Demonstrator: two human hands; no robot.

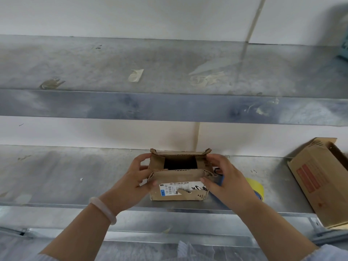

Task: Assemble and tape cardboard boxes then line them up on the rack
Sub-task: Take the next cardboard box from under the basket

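A small worn cardboard box (178, 189) with a white shipping label stands on the lower metal shelf (75, 185), its top flaps partly open over a dark inside. My left hand (137, 176) grips the box's left side, thumb on the near flap. My right hand (224, 178) holds the right side, fingers on the near flap's right end. A tape roll (257, 187), yellow with a blue edge, lies just behind my right hand, mostly hidden.
A bigger cardboard box (320, 183) with red print lies tilted at the shelf's right end. The upper metal shelf (169, 106) carries scraps of old tape (135, 75). A teal object (343, 48) shows at the far right edge. White wall behind.
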